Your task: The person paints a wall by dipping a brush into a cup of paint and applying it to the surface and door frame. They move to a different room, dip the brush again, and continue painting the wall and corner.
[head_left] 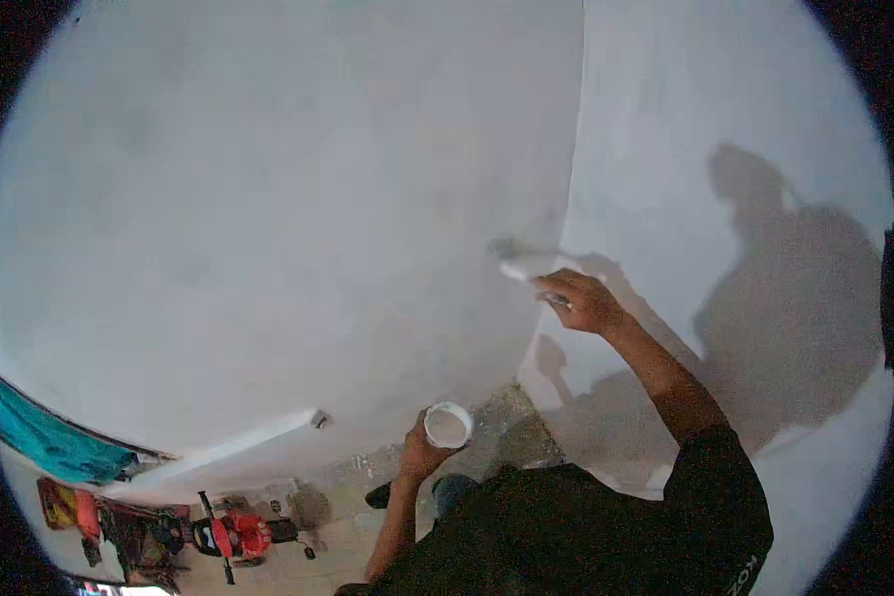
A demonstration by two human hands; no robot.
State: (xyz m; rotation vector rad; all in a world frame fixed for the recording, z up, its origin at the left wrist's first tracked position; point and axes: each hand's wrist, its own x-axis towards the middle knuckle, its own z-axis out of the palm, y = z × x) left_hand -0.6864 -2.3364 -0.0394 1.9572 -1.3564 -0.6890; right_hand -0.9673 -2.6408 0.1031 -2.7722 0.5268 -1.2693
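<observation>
**Right hand (578, 303) raised near wall corner with tool (526, 265); left hand (422, 454) low with cup (469, 421)**

Head view. Right hand clamped on tool; brush or scraper, too blurred to tell. Tool located before the left wall (268, 219), near its right edge, just beside the join with the right wall (656, 129). Contact with wall: cannot tell. Left hand clamped around side of white cup, open top up, pale contents visible. Held below the tool, probably for a short reach between both; kept roughly upright, likely against spilling.

Clearances: broad stretch of left wall to the left of and above the tool. Tighter on the right, with right wall close by and bearing a large shadow (795, 318). Cup near lower edge of left wall. Noted toward lower left: teal cloth (55, 437), and red bike (251, 536) on floor (343, 568), well apart from both hands.
</observation>
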